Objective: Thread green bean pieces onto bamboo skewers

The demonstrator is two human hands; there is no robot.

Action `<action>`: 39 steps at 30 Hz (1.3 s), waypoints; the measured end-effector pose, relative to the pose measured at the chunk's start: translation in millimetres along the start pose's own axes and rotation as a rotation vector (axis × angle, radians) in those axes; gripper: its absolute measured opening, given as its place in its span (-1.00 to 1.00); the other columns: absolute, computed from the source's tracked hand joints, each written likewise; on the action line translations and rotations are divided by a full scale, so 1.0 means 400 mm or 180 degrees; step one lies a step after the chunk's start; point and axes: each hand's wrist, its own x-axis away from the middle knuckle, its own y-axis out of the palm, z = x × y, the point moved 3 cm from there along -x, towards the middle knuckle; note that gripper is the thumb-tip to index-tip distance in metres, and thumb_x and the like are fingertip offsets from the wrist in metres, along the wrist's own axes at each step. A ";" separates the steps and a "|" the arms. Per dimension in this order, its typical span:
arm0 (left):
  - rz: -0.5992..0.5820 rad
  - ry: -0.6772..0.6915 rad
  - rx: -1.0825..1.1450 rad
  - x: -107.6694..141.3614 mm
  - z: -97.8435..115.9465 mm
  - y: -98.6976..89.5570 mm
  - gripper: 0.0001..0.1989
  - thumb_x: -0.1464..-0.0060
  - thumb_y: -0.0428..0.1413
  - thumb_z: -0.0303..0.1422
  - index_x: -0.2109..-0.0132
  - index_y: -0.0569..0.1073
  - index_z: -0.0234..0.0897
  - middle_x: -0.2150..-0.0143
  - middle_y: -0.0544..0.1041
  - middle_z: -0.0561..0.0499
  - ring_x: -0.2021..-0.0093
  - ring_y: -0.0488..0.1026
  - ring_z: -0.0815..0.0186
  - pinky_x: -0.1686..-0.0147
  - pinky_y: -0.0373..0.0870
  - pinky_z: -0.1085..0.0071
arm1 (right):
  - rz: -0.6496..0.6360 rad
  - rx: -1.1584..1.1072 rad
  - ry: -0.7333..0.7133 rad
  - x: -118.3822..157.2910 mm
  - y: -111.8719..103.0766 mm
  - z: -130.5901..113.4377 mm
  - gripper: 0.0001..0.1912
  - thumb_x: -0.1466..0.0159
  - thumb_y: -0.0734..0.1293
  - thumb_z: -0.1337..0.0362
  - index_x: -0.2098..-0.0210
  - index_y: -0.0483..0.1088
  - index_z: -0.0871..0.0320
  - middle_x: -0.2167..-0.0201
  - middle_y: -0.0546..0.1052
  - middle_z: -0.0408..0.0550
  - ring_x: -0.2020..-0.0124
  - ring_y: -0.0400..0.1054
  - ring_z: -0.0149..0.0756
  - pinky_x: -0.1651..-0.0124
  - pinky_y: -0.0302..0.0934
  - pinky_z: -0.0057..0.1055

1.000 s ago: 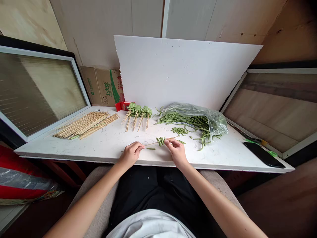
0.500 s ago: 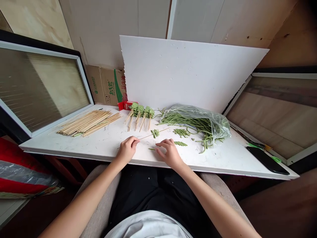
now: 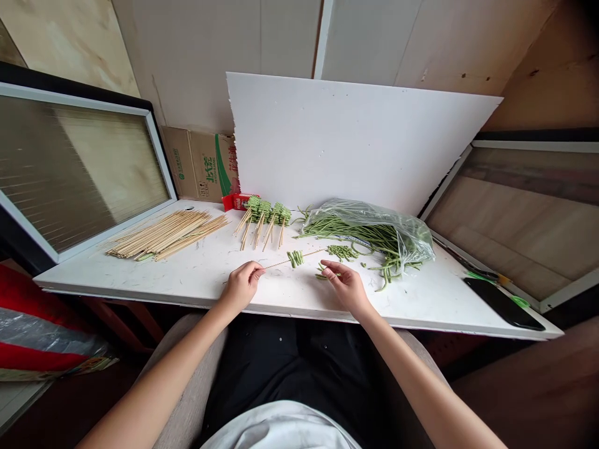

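My left hand [image 3: 242,284] is closed in a pinch on the lower end of a thin wooden skewer [image 3: 312,253], which slants up to the right above the white table. Several short pieces of green bean [image 3: 295,259] are threaded side by side on its middle. To the right, my right hand [image 3: 345,284] is low over the table, thumb and index finger apart. Cut bean pieces [image 3: 321,273] lie at its fingertips, partly hidden by the hand. Just beyond is a small pile of cut bean pieces [image 3: 342,251].
Bare skewers [image 3: 161,234] lie in a heap at the left. Finished bean skewers [image 3: 267,212] are stacked at the back, by a red box [image 3: 234,201]. A clear plastic bag [image 3: 374,215] of long green beans [image 3: 369,234] lies at the right. A black phone [image 3: 503,302] rests near the right edge.
My right hand has moved right, from below the skewer to the cut bean pieces. The single piece near its fingers is gone from that spot. The skewer has tilted slightly lower.
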 end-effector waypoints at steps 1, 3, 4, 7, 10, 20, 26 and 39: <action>-0.0015 0.0059 -0.0025 0.001 0.002 0.001 -0.83 -0.36 0.08 -0.33 0.23 0.48 -0.22 0.36 0.57 0.04 0.39 0.49 0.32 0.33 0.37 0.42 | 0.0080 -0.0248 0.0136 -0.004 -0.011 0.013 -0.54 -0.26 0.46 -0.11 0.04 0.60 0.10 0.12 0.64 0.06 0.13 0.50 -0.10 0.13 0.33 -0.25; -0.0037 0.0151 -0.0061 0.004 0.005 0.003 -0.84 -0.37 0.08 -0.33 0.23 0.47 -0.22 0.36 0.57 0.04 0.38 0.49 0.32 0.32 0.38 0.43 | 0.0256 -0.0682 0.0335 -0.010 -0.020 0.031 -0.54 -0.19 0.50 -0.13 0.14 0.61 0.12 0.14 0.64 0.05 0.13 0.49 -0.11 0.19 0.31 -0.30; -0.0056 0.0182 -0.0071 0.005 0.005 0.004 -0.84 -0.37 0.08 -0.33 0.23 0.47 -0.21 0.36 0.57 0.05 0.39 0.49 0.33 0.32 0.38 0.43 | 0.0318 -0.0881 0.0400 -0.012 -0.019 0.036 -0.54 -0.17 0.52 -0.12 0.17 0.61 0.12 0.17 0.64 0.04 0.15 0.49 -0.13 0.23 0.29 -0.33; -0.0123 0.0234 -0.0100 0.009 0.001 0.008 -0.85 -0.37 0.08 -0.33 0.21 0.48 -0.21 0.34 0.58 0.04 0.40 0.49 0.33 0.31 0.39 0.43 | 0.0302 -0.1369 0.0455 -0.015 -0.010 0.039 -0.58 -0.13 0.57 -0.07 0.21 0.61 0.11 0.21 0.63 0.01 0.21 0.46 -0.22 0.25 0.27 -0.36; -0.0165 0.0278 -0.0156 0.012 -0.003 0.013 -0.86 -0.36 0.08 -0.34 0.20 0.49 -0.20 0.33 0.59 0.04 0.39 0.49 0.33 0.31 0.39 0.43 | 0.0217 -0.1699 0.0444 -0.013 -0.006 0.034 -0.62 -0.13 0.58 -0.04 0.21 0.61 0.09 0.18 0.63 -0.01 0.21 0.45 -0.26 0.16 0.31 -0.34; -0.0216 0.0276 -0.0142 0.015 -0.004 0.015 -0.83 -0.38 0.07 -0.31 0.21 0.48 -0.20 0.34 0.57 0.04 0.38 0.48 0.33 0.28 0.40 0.43 | 0.0442 -0.2015 0.0616 -0.013 -0.012 0.042 -0.49 0.02 0.67 0.02 0.13 0.62 0.06 0.20 0.64 -0.03 0.18 0.49 -0.26 0.06 0.36 -0.30; -0.0228 0.0304 -0.0131 0.014 -0.004 0.017 -0.83 -0.38 0.06 -0.31 0.21 0.48 -0.20 0.34 0.57 0.03 0.38 0.48 0.32 0.27 0.40 0.42 | 0.0427 -0.1743 0.0553 -0.012 -0.011 0.037 -0.50 0.00 0.63 -0.07 0.17 0.62 0.07 0.21 0.64 -0.01 0.19 0.49 -0.22 0.12 0.37 -0.28; -0.0226 0.0263 -0.0099 0.014 -0.002 0.016 -0.83 -0.38 0.07 -0.32 0.22 0.48 -0.20 0.36 0.55 0.04 0.39 0.47 0.33 0.28 0.38 0.43 | 0.0265 -0.1633 0.0538 -0.010 -0.008 0.027 -0.59 -0.07 0.60 -0.07 0.24 0.62 0.08 0.24 0.62 -0.04 0.29 0.43 -0.30 0.25 0.31 -0.35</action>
